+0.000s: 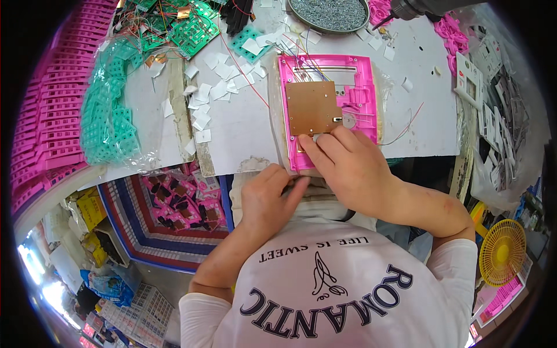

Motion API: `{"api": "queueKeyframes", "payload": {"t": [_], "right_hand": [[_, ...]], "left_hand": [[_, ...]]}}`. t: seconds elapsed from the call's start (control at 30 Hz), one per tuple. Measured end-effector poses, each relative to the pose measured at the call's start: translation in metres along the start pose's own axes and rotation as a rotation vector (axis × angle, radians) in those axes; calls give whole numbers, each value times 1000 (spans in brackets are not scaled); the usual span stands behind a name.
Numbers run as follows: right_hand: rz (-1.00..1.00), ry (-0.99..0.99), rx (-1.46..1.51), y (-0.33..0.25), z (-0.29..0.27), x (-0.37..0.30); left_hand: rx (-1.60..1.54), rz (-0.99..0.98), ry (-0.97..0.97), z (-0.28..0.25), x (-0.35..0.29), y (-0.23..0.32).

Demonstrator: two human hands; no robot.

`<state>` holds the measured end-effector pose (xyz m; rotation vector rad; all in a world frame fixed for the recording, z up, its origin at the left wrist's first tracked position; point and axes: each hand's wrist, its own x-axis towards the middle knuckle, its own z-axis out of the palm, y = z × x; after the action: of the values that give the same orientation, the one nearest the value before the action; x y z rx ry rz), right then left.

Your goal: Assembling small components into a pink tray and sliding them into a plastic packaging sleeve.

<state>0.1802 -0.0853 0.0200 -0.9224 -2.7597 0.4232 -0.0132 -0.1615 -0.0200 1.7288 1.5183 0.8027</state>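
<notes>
A pink plastic housing (368, 93) lies in front of me on the table, its inside facing up. Set into it is a brown circuit board (310, 104), with thin coloured wires running off its top. My right hand (357, 165) rests over the housing's lower part, its fingers bent and drawn together at the board's lower edge. Whatever is between those fingertips is hidden. Just below the housing's near left corner is my left hand (267, 194), fingers curled and thumb toward them; I cannot make out what they hold. A small round metallic disc (348, 120) shows beside the board.
White paper squares (219, 90) lie scattered left of the housing. Beyond are a dish of screws (331, 14), green circuit boards (194, 32) and a dark power screwdriver (406, 8). Bagged teal pads (110, 124) and stacked pink parts (52, 98) stand left; a blue-rimmed crate (133, 243) sits below.
</notes>
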Motion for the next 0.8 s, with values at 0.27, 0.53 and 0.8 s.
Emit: {"api": "queueKeyframes", "payload": {"t": [0.27,0.53,0.8], "right_hand": [[85,-139,32,-8,-14,-5],[-21,-90,84,8,-12,-6],[-77,-1,153,23,-14,-12]], "left_hand": [[-433,-69,-2,-31,21,3],[-595,31,38,-34,65,5],[-619,3,-12,-25,82,15]]}}
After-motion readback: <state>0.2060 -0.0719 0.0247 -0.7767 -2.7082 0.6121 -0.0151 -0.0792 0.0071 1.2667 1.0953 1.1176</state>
